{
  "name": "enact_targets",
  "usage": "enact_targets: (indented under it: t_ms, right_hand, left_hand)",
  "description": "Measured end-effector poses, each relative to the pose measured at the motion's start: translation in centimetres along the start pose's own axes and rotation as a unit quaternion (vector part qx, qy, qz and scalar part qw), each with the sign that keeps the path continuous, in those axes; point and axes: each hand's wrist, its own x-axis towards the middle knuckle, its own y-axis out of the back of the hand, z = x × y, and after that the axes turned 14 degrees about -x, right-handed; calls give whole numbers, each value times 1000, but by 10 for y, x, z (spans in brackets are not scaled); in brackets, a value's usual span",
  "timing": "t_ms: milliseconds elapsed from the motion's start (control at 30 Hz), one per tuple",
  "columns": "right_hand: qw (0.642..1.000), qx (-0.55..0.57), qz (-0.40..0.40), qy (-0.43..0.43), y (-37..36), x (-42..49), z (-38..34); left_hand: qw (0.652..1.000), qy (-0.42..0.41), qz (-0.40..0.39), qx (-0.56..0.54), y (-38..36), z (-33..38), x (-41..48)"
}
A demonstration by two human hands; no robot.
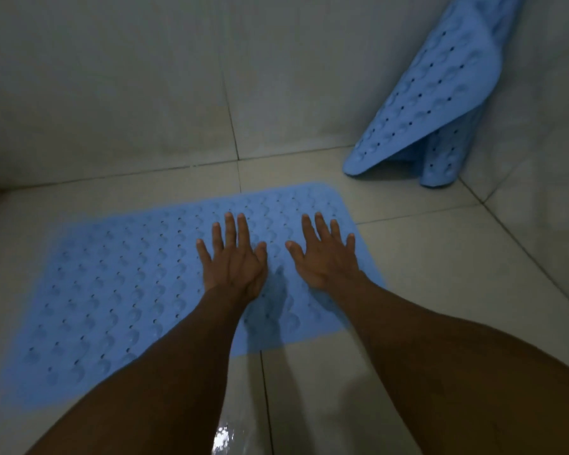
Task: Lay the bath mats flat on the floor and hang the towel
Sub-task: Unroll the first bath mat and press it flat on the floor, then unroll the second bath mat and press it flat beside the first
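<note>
A light blue bath mat (pixel 112 290) with rows of bumps and small holes lies flat on the tiled floor. My left hand (pixel 234 257) and my right hand (pixel 324 254) rest palm down on its right half, fingers spread, holding nothing. A second blue bath mat (pixel 434 90) leans folded in the corner at the upper right, its lower edge on the floor. No towel is in view.
Pale floor tiles (pixel 424 274) meet tiled walls at the back (pixel 145 93) and on the right (pixel 546 159). A wet shiny patch (pixel 224 435) glints on the floor near the bottom edge between my forearms.
</note>
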Motion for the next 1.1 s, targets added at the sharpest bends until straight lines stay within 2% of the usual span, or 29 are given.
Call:
enact_targets:
  t_ms: [167, 367, 567, 833, 1000, 1100]
  right_hand:
    - [999, -11, 44, -12, 55, 3, 10]
    - [991, -26, 104, -82, 120, 5, 47]
    - [982, -49, 123, -136, 161, 3, 55]
    - [971, -82, 138, -178, 217, 14, 74]
    - [970, -84, 163, -159, 236, 41, 98]
    - [965, -105, 182, -154, 246, 67, 135]
  left_hand:
    - [998, -49, 27, -13, 46, 46, 17]
    - [986, -149, 63, -28, 110, 98, 48]
    - [972, -222, 73, -29, 149, 119, 64]
    - [956, -283, 75, -27, 170, 145, 89]
    - [959, -281, 36, -14, 156, 173, 104]
    - [962, -270, 22, -19, 136, 203, 112]
